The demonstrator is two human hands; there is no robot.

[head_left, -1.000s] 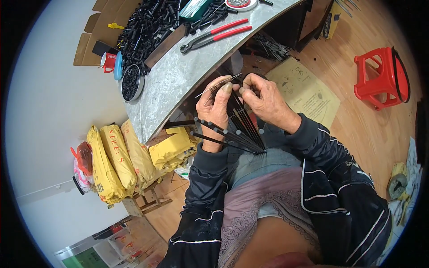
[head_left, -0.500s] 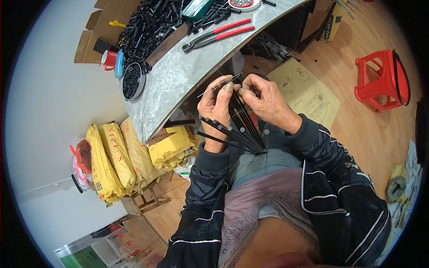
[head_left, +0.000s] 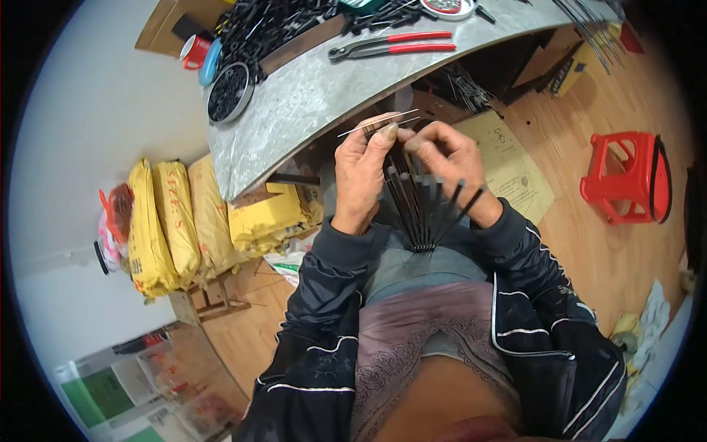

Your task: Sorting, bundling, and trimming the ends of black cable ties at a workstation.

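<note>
My left hand (head_left: 361, 179) is closed, its thumb pressing against thin metal rods (head_left: 407, 113) that lie crosswise over the fingers. Small dark pieces show along the rods between the fingertips. Close beside it, my right hand (head_left: 458, 163) has its fingers curled into a pinch; what it grips is too small to make out. Below both hands, several slim black rods (head_left: 421, 217) fan upward from a gathered end at my lap. Their blunt upper tips are spread apart and blurred, and some pass behind the hands.
The grey tabletop (head_left: 294, 110) ahead carries red-handled pliers (head_left: 394, 46), a heap of black tubular parts (head_left: 283, 26) and a round tin (head_left: 230, 92) of small black pieces. Yellow sacks (head_left: 177, 221) are stacked at left. A red stool (head_left: 622, 177) and flattened cardboard (head_left: 508, 158) are at right.
The view has shifted, moving the table and sacks in the picture. The black rods, which leaned left across my left wrist, now fan upright and rightward toward my right wrist. Both hands stay close together.
</note>
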